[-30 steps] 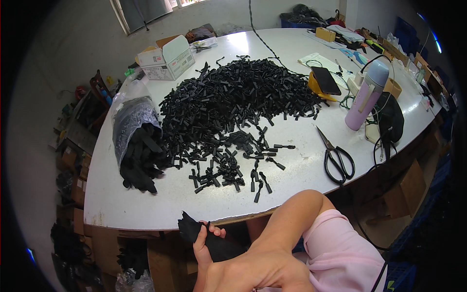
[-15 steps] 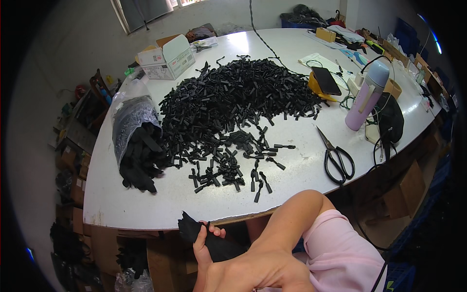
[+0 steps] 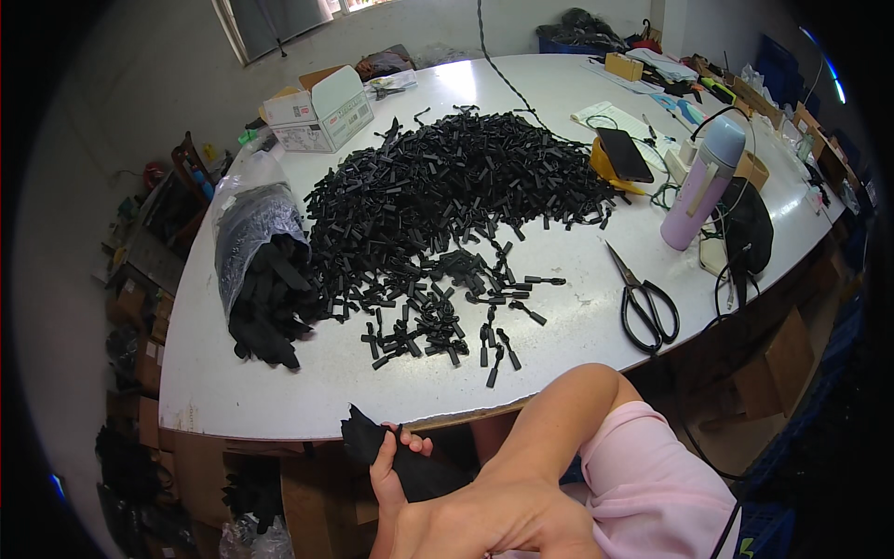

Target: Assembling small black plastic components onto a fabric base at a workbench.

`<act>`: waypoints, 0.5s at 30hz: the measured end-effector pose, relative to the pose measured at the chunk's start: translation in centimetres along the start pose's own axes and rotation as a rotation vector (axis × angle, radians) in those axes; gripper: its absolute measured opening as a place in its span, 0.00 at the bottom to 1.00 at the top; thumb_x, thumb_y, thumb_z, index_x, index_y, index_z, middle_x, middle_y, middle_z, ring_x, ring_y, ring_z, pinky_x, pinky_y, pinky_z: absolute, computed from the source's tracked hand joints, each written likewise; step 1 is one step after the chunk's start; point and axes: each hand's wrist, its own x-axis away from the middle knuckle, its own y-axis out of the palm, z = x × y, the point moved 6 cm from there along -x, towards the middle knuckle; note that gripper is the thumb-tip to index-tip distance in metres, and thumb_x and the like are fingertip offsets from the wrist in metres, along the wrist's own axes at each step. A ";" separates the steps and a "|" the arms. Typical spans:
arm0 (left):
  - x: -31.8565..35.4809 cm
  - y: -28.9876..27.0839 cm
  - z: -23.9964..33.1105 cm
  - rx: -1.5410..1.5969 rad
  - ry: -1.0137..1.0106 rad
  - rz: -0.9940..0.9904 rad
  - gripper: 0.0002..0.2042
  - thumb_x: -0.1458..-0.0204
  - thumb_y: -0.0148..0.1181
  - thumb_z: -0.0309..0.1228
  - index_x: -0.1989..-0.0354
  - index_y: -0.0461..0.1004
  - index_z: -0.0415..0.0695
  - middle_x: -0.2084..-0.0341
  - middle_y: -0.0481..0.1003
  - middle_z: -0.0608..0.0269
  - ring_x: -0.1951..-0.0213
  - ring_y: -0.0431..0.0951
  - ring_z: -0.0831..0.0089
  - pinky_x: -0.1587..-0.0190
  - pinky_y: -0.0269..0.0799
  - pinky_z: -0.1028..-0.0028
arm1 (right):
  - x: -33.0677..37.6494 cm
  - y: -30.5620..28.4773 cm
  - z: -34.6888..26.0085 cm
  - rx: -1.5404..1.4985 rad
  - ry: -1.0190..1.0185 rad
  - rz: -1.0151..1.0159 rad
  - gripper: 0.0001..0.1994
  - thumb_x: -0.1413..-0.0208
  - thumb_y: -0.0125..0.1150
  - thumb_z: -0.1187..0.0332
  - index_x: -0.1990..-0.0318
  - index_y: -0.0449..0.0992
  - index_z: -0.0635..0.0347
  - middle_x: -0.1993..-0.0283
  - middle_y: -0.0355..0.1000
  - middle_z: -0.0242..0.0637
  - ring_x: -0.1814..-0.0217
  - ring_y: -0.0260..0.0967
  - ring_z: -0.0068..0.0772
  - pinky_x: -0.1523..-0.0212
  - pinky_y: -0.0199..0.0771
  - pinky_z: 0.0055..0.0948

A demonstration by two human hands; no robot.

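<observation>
Below the table's near edge, my left hand pinches a black fabric piece between thumb and fingers. My right hand lies over the lower end of that piece with its back toward me and its fingers hidden. My right forearm bends up from a pink sleeve. On the white table a large heap of small black strap pieces spreads out, with loose ones scattered toward me.
A clear bag of black pieces lies at the left. Black scissors lie to the right, near a lilac bottle, a black pouch and a phone. An open carton stands at the back. Boxes sit under the table.
</observation>
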 end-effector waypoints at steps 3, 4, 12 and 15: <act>0.0 0.0 0.0 -0.002 0.001 0.004 0.04 0.49 0.45 0.30 0.66 0.65 0.47 0.77 0.64 0.65 0.72 0.66 0.74 0.60 0.65 0.70 | 0.0 -0.1 0.0 0.003 -0.003 -0.004 0.34 0.55 0.52 0.49 0.59 0.63 0.83 0.70 0.69 0.53 0.74 0.69 0.37 0.80 0.67 0.27; 0.0 0.0 0.0 -0.006 0.002 0.009 0.04 0.49 0.45 0.30 0.66 0.65 0.47 0.77 0.64 0.65 0.72 0.66 0.74 0.60 0.65 0.71 | 0.0 -0.1 -0.1 0.003 -0.004 -0.006 0.34 0.55 0.52 0.49 0.59 0.63 0.83 0.70 0.69 0.53 0.74 0.69 0.37 0.80 0.67 0.27; 0.1 0.1 0.0 0.001 -0.007 0.005 0.04 0.49 0.45 0.30 0.66 0.64 0.47 0.77 0.64 0.65 0.72 0.66 0.74 0.60 0.66 0.71 | 0.1 -0.4 -0.3 0.070 -0.058 -0.051 0.34 0.55 0.52 0.49 0.59 0.63 0.83 0.71 0.69 0.53 0.74 0.69 0.36 0.81 0.67 0.27; 0.1 0.0 -0.1 0.015 -0.011 0.000 0.04 0.49 0.45 0.30 0.66 0.64 0.47 0.77 0.64 0.65 0.72 0.66 0.74 0.60 0.66 0.70 | 0.1 -0.3 -0.3 0.078 -0.070 -0.053 0.34 0.55 0.53 0.49 0.59 0.63 0.83 0.71 0.69 0.53 0.74 0.69 0.37 0.80 0.67 0.27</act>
